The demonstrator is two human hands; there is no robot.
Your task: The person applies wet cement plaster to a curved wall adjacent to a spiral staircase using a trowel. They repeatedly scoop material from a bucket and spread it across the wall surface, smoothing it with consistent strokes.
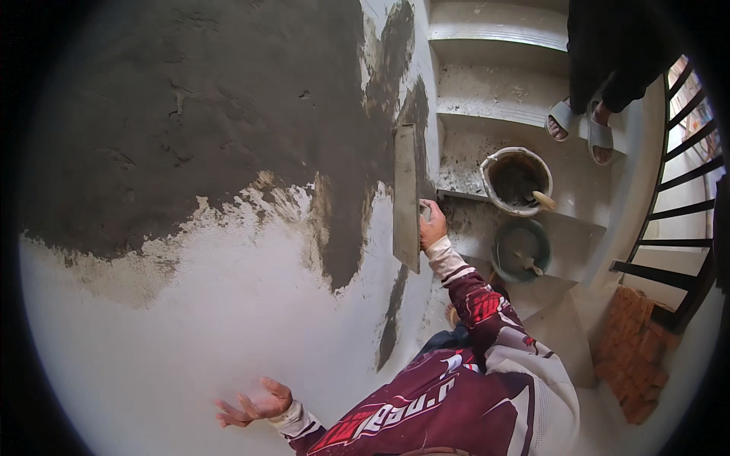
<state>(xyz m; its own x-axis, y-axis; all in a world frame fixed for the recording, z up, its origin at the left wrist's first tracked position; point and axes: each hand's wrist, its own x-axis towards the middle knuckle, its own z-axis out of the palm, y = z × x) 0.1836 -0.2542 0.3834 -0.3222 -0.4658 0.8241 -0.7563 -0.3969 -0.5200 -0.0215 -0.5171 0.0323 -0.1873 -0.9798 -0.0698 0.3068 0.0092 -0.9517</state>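
Observation:
My right hand point(433, 226) is closed round the handle of a long rectangular plastering trowel point(407, 205). Its flat blade stands nearly upright beside the wall, near the right border of the dark wet plaster point(251, 99); whether it touches the wall I cannot tell. Below the plaster's ragged lower edge the wall point(205, 327) is white, with a narrow grey smear point(392, 319) under the trowel. At the lower left, my left hand point(255, 403) holds nothing, its fingers spread and palm turned up, in front of the white part of the wall.
To the right, a white-rimmed bucket point(517, 181) of grey mix with a pale-handled tool stands on splattered stairs point(498, 91). A dark green bucket point(522, 251) is below it. A person in sandals point(600, 140) stands higher up. Black railing point(688, 201) and stacked bricks point(631, 353) line the right.

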